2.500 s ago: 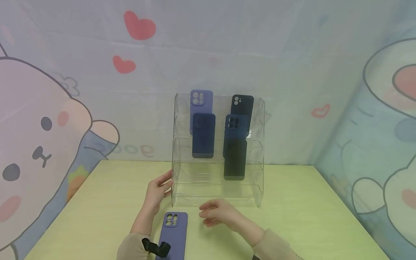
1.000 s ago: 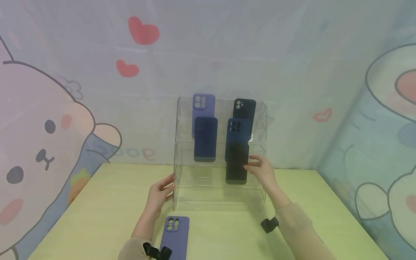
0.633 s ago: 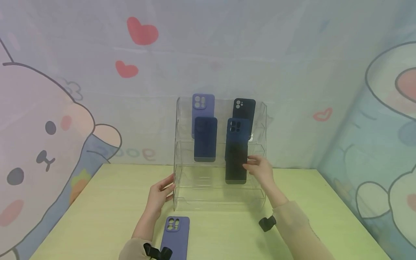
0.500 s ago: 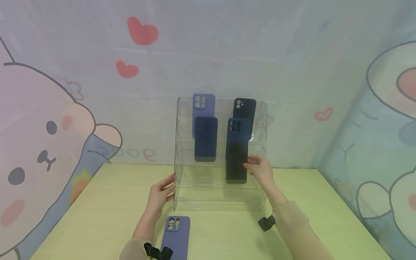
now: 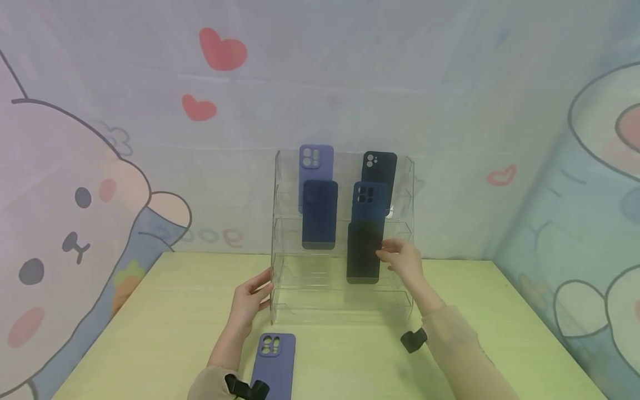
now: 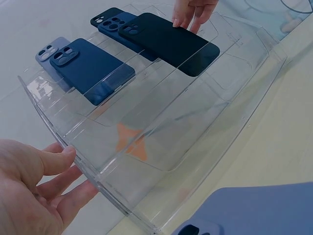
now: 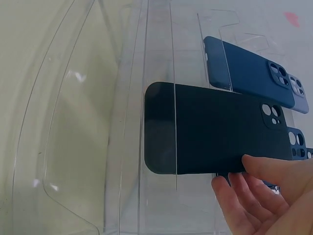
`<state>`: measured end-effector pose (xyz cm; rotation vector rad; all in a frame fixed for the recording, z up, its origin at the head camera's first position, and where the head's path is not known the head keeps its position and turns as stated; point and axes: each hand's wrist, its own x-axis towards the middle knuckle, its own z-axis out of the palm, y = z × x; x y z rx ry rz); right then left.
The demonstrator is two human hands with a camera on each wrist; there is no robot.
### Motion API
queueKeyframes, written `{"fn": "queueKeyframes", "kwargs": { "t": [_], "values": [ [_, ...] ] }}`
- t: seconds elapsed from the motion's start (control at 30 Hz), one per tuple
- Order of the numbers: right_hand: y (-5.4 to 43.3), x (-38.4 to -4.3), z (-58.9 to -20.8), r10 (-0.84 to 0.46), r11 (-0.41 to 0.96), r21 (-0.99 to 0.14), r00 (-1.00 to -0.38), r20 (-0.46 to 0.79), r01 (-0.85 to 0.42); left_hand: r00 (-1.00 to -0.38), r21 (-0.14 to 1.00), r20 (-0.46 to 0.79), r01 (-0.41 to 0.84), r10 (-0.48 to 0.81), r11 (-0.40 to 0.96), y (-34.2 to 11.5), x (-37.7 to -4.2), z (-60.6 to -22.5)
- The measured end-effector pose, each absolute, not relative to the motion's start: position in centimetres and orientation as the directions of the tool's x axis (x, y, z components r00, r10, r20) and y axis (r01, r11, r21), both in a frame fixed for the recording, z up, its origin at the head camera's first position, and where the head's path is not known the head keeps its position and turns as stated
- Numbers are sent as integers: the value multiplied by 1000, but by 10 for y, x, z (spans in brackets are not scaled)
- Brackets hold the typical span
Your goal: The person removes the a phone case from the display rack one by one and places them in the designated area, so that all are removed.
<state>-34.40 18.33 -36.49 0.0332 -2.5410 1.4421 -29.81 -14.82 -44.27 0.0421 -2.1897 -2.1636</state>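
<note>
A clear stepped display rack (image 5: 340, 297) stands upright on the table. My left hand (image 5: 249, 300) grips its left side edge, thumb in front and fingers behind in the left wrist view. With my right hand (image 5: 406, 261) I pinch the right edge of a black phone case (image 7: 210, 129), thumb on its face and fingers behind; its lower end sits behind a clear lip. Behind it on the right stand a blue phone case (image 5: 369, 203) and another black phone case (image 5: 385, 164). On the left, a navy phone case (image 5: 320, 216) stands before a lavender phone case (image 5: 316, 164).
A purple phone case (image 5: 275, 361) lies on the pale yellow table (image 5: 150, 322) in front of the rack, next to my left forearm. Behind the rack hangs a cartoon-printed cloth (image 5: 320, 83). A small black wrist camera (image 5: 414, 340) sits at my right sleeve.
My right hand has moved from in front of the rack up to the black phone case and pinched it. That case has shifted slightly left relative to the blue one. My left hand stays on the rack.
</note>
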Motion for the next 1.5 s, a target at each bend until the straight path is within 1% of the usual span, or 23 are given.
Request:
{"fn": "queueKeyframes", "kwargs": {
  "t": [0.2, 0.4, 0.67, 0.8, 1.07, 1.5],
  "values": [
    [183, -344, -364, 62, 509, -851, -980, 188, -131, -997, 1000, 25, 24, -67, 16, -149, -299, -444],
    [181, -344, -364, 16, 490, -855, -979, 205, -171, -997, 1000, 21, 19, -69, 23, -149, -299, -444],
    [177, -345, -365, -62, 345, -916, -978, 197, -206, -998, 1000, 25, 24, -63, 17, -148, -300, -444],
    [177, -345, -368, -91, 319, -918, -972, 217, -235, -998, 1000, 22, 21, -64, 17, -148, -300, -445],
    [180, -350, -376, -81, 329, -907, -965, 250, -263, -997, 1000, 13, 13, -71, 8, -148, -302, -446],
    [176, -351, -372, -47, 251, -926, -959, 280, -282, -997, 1000, 23, 22, -71, 13, -148, -303, -446]
  ]
}}
